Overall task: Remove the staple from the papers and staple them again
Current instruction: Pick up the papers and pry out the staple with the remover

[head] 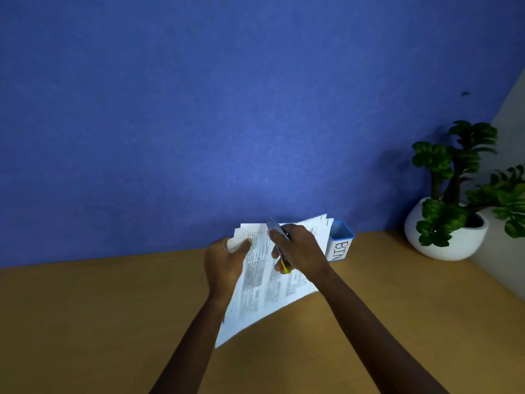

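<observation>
A stack of printed white papers (pixel 255 291) is held up above the brown table, tilted toward me. My left hand (pixel 224 263) grips the stack at its upper left corner, thumb on the top sheet. My right hand (pixel 298 251) lies over the upper middle of the stack, closed around a slim tool (pixel 277 228) with a pale blue-grey tip sticking out above the fingers and a yellow end showing below them. Whether that tool is a stapler or a staple remover I cannot tell. No staple is visible.
A small blue-rimmed white container labelled BIN (pixel 341 245) stands just behind the papers on the right. A potted green plant in a white bowl (pixel 449 234) sits at the table's back right corner. A blue wall (pixel 199 123) closes the far side of the table (pixel 99 322).
</observation>
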`<state>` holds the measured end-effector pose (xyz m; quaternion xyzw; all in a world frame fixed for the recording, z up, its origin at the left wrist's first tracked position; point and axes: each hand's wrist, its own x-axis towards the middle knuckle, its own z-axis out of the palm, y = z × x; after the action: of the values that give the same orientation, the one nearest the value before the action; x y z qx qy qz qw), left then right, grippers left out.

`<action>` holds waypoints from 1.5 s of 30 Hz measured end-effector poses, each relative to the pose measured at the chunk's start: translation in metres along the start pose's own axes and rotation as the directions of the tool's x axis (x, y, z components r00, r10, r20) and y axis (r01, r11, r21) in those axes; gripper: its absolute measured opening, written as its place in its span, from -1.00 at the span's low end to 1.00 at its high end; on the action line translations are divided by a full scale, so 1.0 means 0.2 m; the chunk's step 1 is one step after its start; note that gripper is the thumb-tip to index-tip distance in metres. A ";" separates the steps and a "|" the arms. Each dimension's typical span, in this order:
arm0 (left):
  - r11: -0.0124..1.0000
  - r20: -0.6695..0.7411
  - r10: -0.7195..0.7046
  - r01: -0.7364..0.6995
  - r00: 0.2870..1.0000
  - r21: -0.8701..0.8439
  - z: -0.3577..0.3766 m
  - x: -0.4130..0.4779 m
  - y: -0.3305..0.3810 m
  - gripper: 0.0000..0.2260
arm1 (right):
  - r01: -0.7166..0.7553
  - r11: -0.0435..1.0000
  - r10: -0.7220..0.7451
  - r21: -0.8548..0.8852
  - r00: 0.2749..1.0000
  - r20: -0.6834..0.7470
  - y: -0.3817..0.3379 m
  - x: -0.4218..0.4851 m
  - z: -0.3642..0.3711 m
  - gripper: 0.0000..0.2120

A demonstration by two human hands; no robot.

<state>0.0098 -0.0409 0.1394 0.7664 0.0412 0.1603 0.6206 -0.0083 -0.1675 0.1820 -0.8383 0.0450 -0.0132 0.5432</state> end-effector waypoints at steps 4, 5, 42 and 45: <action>0.941 0.067 -0.141 0.155 0.988 -0.302 -0.01 0.01 0.03 -0.91 | -0.300 0.902 0.215 0.311 0.935 0.281 0.02 -0.04 0.02 -0.73; 0.932 0.079 -0.143 0.161 0.987 -0.324 -0.01 0.00 0.03 -0.90 | -0.341 0.876 0.230 0.341 0.917 0.326 0.02 -0.05 0.03 -0.72; 0.896 -0.129 -0.009 -0.050 0.992 -0.441 0.06 -0.07 0.00 -0.68 | -0.609 0.082 0.236 0.789 0.781 0.578 0.00 -0.09 0.14 -0.74; 0.898 -0.164 0.002 -0.074 0.986 -0.434 0.07 -0.06 0.00 -0.64 | -0.630 -0.052 0.196 0.775 0.755 0.626 0.00 -0.09 0.14 -0.67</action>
<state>0.0023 -0.0562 0.1338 0.5924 0.0384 0.2385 0.7685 -0.0244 -0.1401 0.1715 -0.1921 0.1904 0.2680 0.9247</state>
